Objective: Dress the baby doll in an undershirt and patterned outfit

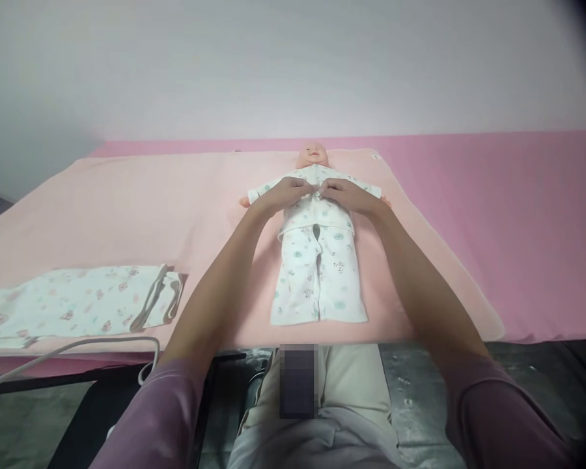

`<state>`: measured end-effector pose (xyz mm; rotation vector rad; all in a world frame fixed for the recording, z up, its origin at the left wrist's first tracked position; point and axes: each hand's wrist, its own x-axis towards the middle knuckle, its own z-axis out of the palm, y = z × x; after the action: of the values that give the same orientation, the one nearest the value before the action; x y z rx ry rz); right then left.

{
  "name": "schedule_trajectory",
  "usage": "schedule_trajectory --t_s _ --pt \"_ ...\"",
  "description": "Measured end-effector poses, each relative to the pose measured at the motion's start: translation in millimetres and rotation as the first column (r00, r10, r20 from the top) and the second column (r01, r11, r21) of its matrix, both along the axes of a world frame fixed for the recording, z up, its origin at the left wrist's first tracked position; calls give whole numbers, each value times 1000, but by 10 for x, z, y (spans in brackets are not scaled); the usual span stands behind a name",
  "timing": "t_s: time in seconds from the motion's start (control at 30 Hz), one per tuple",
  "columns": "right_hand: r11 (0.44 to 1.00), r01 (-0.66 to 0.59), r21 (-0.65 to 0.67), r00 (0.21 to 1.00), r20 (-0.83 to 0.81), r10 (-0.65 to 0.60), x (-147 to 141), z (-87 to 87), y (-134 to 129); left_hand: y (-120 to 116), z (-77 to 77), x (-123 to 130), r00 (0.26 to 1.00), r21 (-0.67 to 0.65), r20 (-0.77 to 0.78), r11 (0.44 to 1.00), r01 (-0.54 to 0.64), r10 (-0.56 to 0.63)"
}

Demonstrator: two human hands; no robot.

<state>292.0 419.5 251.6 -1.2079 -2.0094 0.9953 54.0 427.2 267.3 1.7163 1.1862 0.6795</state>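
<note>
A baby doll lies on its back, head away from me and arms spread to the sides. It wears a white printed shirt with long sleeves and matching open-crotch trousers, the legs lying flat. My left hand and my right hand meet over the chest, one on each side of the shirt's front opening. Fingers and thumbs of both pinch the shirt's edges near the middle. The fingertips partly cover the small fastening there, so I cannot tell whether it is closed.
Under the doll spreads a light pink blanket over a darker pink sheet. Folded white printed cloth lies at the left front. A white cable crosses the near edge there, above a black frame.
</note>
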Motion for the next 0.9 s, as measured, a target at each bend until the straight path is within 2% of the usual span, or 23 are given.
schedule_trajectory --t_s 0.13,0.27,0.43,0.6,0.7,0.8,0.9 --pt "999 -18 30 998 -62 20 54 -51 -22 45 1 -4 1000 -18 -13 1000 14 -14" --pt "998 -17 68 995 -94 23 6 -54 -45 64 -7 -10 998 -76 56 997 21 -16" --pt "996 44 84 993 -109 -35 -18 -58 -71 73 -13 -26 997 -93 74 996 -6 13" --pt "992 -41 123 994 -97 54 24 -76 -42 72 5 -4 997 -46 23 996 -79 80" --pt "990 -101 102 993 -51 106 66 12 44 63 36 20 991 -6 -10 991 -134 134" --pt "987 -161 9 986 33 161 128 192 186 67 106 25 988 5 -45 989 -145 145" --pt "992 -117 -50 990 74 121 165 352 349 133 172 22 989 1 -76 992 -125 124"
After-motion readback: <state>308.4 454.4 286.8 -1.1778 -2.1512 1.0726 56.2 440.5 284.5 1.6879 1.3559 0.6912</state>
